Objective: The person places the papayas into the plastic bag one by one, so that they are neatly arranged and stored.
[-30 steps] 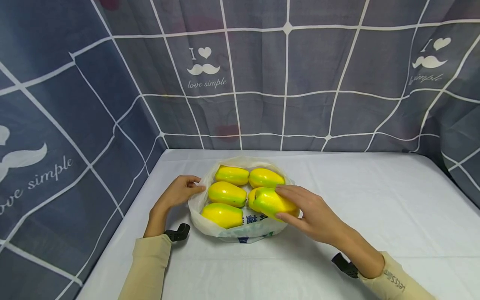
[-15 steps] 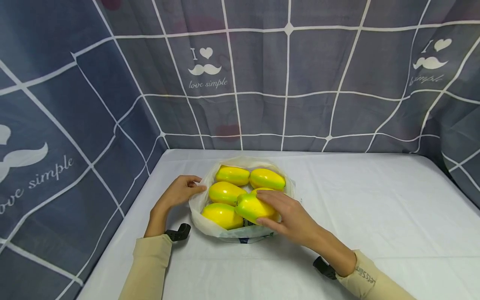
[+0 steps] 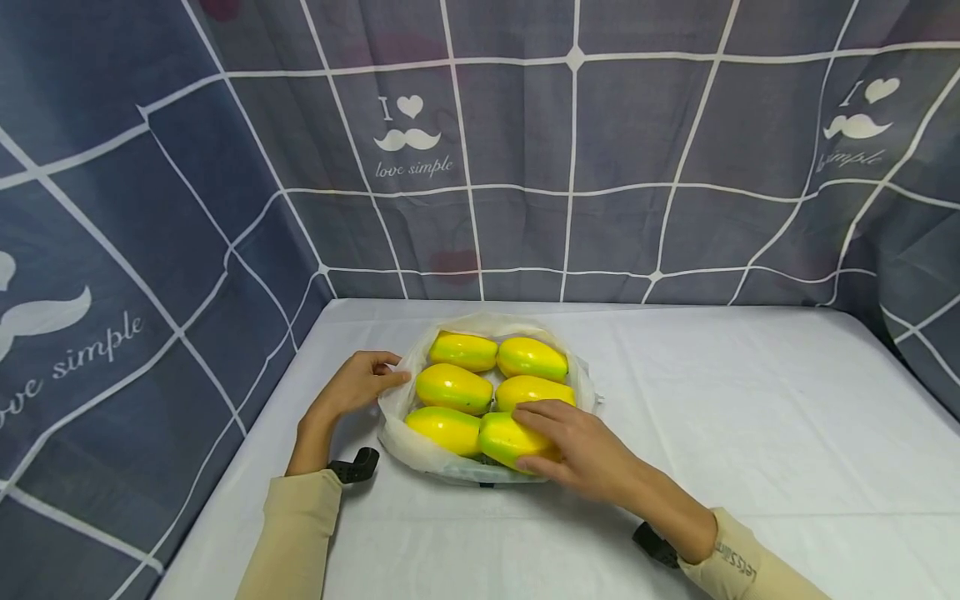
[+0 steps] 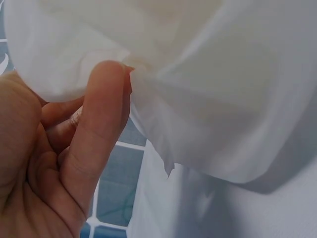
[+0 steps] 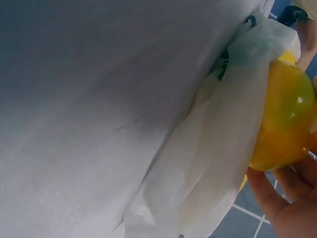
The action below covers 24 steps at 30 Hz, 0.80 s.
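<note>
A translucent white plastic bag [image 3: 420, 447] lies wide open on the table, its rim spread in a ring. Inside it, several glossy yellow-green papayas [image 3: 453, 388] lie in two columns. My left hand [image 3: 358, 385] pinches the bag's left rim between thumb and fingers; the left wrist view shows the thumb pressed on the plastic film [image 4: 208, 104]. With my right hand [image 3: 581, 446] I hold the nearest papaya on the right [image 3: 510, 440], low in the front of the bag and beside another papaya [image 3: 444, 431]. My palm and fingers cover its right end.
A white cloth [image 3: 712, 400] covers the table under the bag. Dark grey checked curtains [image 3: 510, 150] with white lines hang behind and along the left side. Each wrist wears a black camera mount [image 3: 355, 465].
My right hand has carried the papaya left and then toward me, down into the bag's front right. The papaya behind it now shows. My left hand stays at the rim.
</note>
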{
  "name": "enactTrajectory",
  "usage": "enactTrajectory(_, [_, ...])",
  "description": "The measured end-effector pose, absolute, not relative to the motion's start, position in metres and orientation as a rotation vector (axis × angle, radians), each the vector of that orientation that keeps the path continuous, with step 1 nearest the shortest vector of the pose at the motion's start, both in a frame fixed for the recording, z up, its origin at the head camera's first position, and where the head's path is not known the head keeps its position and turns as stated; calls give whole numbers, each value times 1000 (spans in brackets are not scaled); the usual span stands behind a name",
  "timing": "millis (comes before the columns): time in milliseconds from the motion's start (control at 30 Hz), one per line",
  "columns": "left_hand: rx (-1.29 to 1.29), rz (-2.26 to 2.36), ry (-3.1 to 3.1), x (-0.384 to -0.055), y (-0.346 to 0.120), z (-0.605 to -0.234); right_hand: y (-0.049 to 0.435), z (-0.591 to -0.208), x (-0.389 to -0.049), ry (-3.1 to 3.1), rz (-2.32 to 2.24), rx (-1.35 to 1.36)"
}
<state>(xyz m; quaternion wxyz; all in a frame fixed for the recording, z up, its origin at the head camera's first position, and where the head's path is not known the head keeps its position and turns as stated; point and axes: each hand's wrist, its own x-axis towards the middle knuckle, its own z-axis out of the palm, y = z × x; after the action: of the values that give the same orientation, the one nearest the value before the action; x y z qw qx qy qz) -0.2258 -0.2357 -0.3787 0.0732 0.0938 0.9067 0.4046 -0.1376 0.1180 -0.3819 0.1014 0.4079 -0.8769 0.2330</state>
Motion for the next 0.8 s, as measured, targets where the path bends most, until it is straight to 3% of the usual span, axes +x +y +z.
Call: enactTrajectory(800, [261,1261,2681,-226,-236,-379,120,-385,-133,-2772,659,1135])
